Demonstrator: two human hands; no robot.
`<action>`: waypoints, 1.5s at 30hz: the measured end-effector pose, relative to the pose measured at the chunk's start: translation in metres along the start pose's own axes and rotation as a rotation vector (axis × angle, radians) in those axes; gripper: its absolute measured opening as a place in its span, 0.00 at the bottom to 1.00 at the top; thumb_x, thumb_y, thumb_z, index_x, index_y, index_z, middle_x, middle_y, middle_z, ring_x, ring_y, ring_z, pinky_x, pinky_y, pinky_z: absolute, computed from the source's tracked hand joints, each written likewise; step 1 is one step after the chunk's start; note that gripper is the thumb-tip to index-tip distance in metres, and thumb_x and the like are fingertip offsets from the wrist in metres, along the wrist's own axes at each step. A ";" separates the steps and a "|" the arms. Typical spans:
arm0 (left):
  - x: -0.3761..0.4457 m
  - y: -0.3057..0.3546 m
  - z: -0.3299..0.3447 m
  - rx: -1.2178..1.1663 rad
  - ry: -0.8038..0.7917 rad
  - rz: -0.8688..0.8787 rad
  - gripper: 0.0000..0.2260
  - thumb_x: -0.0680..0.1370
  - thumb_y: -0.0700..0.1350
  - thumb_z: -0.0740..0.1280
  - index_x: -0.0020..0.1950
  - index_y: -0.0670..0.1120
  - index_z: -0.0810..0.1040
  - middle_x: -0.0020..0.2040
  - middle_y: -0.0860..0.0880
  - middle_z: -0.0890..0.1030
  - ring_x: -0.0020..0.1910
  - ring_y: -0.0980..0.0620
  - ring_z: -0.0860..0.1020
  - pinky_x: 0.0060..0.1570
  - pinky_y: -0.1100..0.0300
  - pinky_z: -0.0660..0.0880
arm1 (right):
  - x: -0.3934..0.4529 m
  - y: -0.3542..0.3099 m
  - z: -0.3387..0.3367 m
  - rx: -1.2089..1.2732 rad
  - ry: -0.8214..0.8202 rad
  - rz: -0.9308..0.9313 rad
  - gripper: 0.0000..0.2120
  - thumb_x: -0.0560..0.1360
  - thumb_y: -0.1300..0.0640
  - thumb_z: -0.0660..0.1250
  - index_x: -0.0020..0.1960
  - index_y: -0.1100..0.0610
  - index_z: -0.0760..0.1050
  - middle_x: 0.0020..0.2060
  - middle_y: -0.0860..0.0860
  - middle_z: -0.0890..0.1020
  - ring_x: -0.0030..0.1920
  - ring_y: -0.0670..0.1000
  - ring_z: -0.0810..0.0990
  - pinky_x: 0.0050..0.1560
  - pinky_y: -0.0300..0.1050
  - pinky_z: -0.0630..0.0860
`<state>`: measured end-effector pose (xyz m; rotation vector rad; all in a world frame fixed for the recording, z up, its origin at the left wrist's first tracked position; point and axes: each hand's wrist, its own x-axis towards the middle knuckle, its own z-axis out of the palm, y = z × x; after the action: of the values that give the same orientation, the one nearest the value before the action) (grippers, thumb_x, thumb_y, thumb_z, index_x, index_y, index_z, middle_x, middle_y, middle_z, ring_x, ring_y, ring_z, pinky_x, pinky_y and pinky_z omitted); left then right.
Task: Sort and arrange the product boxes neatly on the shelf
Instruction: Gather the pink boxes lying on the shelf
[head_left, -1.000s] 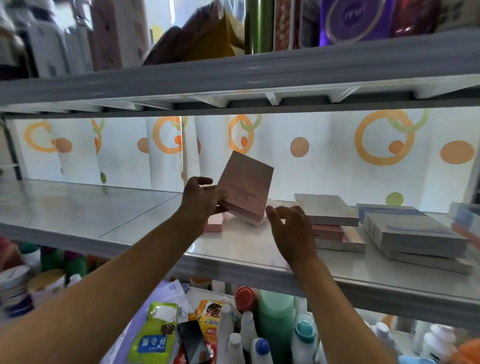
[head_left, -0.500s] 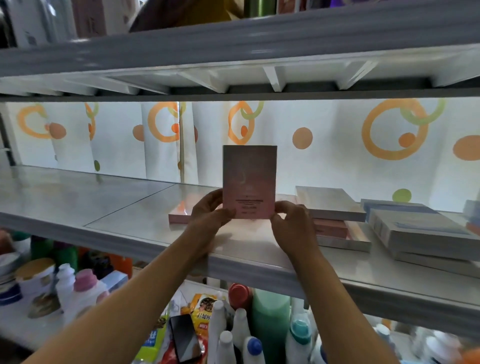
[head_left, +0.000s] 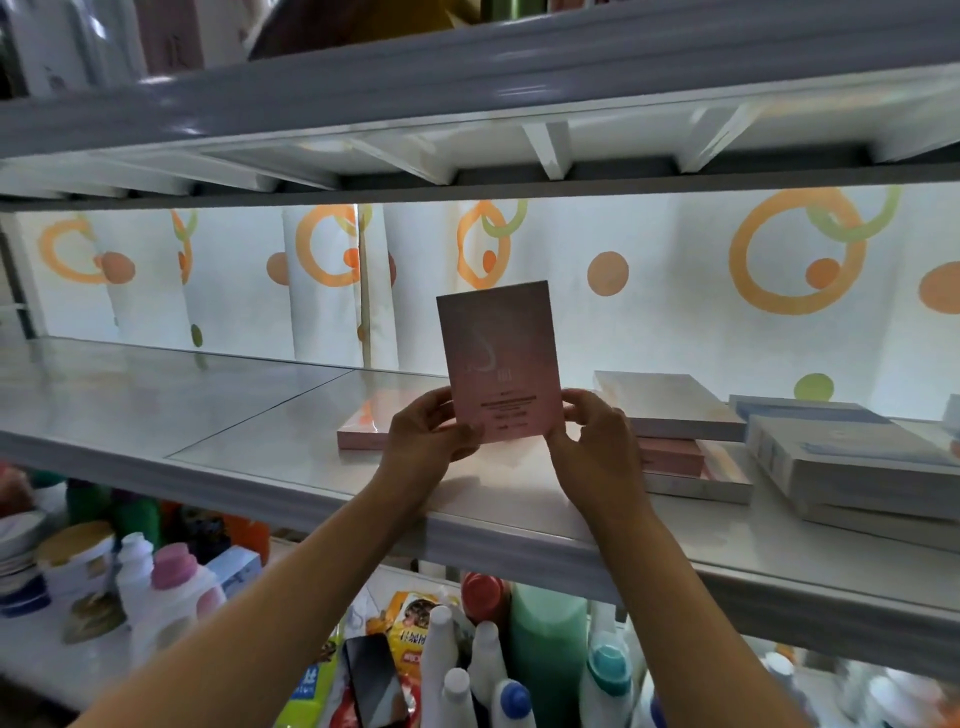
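Observation:
A flat pink box (head_left: 501, 358) stands upright above the middle shelf (head_left: 208, 410), its printed face toward me. My left hand (head_left: 426, 436) grips its lower left corner and my right hand (head_left: 592, 441) grips its lower right corner. Behind my left hand another pink box (head_left: 363, 428) lies flat on the shelf. To the right sits a stack of flat boxes with a whitish one on top (head_left: 670, 400) and a pink one (head_left: 670, 460) under it. Farther right is a stack of blue-grey boxes (head_left: 841, 457).
A curtain with orange circles (head_left: 623, 270) hangs behind the shelf. The upper shelf (head_left: 467, 78) carries more goods. Below, bottles (head_left: 457, 670), a green bottle (head_left: 545, 639), a phone (head_left: 374, 680), snack packs and tubs (head_left: 78, 561) crowd the lower level.
The pink box went from tilted in my left hand to upright, held by both hands at its bottom corners. Since half a second ago it has barely moved.

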<state>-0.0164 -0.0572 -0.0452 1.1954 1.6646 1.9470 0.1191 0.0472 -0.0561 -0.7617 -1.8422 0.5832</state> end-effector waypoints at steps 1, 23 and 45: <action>0.000 0.000 0.001 -0.017 0.002 0.007 0.15 0.75 0.42 0.72 0.58 0.55 0.74 0.48 0.62 0.80 0.45 0.57 0.82 0.36 0.69 0.78 | -0.002 -0.003 -0.001 0.007 -0.004 0.014 0.15 0.77 0.49 0.68 0.62 0.50 0.77 0.54 0.47 0.83 0.56 0.53 0.79 0.56 0.49 0.77; 0.003 0.044 0.012 -0.243 -0.362 -0.019 0.17 0.75 0.47 0.64 0.64 0.47 0.76 0.62 0.47 0.81 0.59 0.45 0.80 0.55 0.50 0.79 | -0.009 -0.024 -0.012 0.219 -0.152 0.184 0.37 0.62 0.19 0.53 0.63 0.38 0.68 0.56 0.45 0.76 0.61 0.53 0.74 0.63 0.55 0.71; -0.003 0.004 0.009 0.191 -0.174 -0.016 0.17 0.76 0.41 0.71 0.63 0.53 0.76 0.57 0.54 0.79 0.55 0.54 0.78 0.42 0.66 0.78 | -0.006 -0.024 -0.014 0.276 -0.161 0.225 0.21 0.81 0.41 0.54 0.47 0.56 0.77 0.42 0.52 0.82 0.44 0.53 0.81 0.46 0.49 0.77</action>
<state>-0.0064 -0.0545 -0.0433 1.3727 1.7916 1.6511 0.1286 0.0275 -0.0380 -0.7568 -1.7821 1.0474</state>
